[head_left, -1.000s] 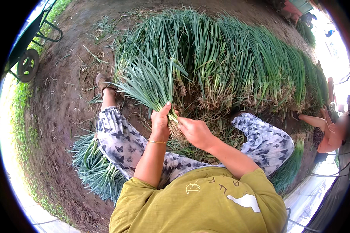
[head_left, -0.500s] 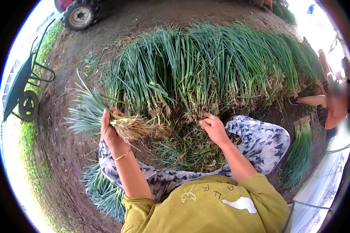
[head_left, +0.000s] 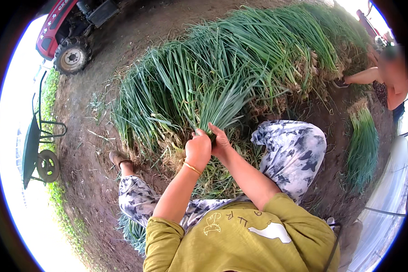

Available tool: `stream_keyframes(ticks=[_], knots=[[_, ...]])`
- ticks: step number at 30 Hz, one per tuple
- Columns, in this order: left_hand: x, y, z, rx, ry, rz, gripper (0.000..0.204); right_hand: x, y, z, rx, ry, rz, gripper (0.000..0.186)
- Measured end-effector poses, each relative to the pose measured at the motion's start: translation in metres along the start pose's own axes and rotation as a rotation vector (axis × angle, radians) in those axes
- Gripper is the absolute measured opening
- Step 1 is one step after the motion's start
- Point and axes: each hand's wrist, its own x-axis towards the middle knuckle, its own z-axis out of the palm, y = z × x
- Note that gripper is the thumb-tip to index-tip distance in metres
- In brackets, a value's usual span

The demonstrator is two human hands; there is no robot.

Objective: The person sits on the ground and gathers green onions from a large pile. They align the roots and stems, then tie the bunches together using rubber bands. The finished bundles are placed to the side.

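Soft daylight lights my fingers (head_left: 216, 130); glare bleaches the left edge, a black fisheye rim encircles everything, one person's head (head_left: 392, 63) blurs.

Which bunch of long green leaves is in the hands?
The small bunch fanning out beyond the left hand and right hand. The others lie on the ground: a long pile, a far-right bundle and lower-left leaves.
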Motion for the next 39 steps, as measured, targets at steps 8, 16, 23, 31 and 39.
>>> stream_keyframes(ticks=[8, 16, 23, 31, 39], knots=[[-0.041, 0.022, -0.022, 0.100, -0.044, -0.043, 0.068, -0.011, -0.013, -0.006, -0.056, -0.296, -0.039, 0.062], [-0.046, 0.028, 0.006, -0.147, 0.125, -0.115, 0.084, -0.030, -0.030, 0.025, -0.271, -0.215, -0.118, 0.059], [-0.060, 0.016, 0.011, -0.291, 0.067, -0.122, 0.098, -0.022, -0.015, 0.020, -0.347, -0.200, -0.069, 0.055], [-0.067, -0.019, 0.038, -1.566, 0.173, -0.241, 0.094, -0.015, 0.003, 0.030, -0.625, -0.126, -0.157, 0.041], [-0.050, -0.072, -0.013, -1.389, 0.665, -0.249, 0.022, -0.023, 0.020, 0.032, -0.756, -0.213, -0.060, 0.052]])
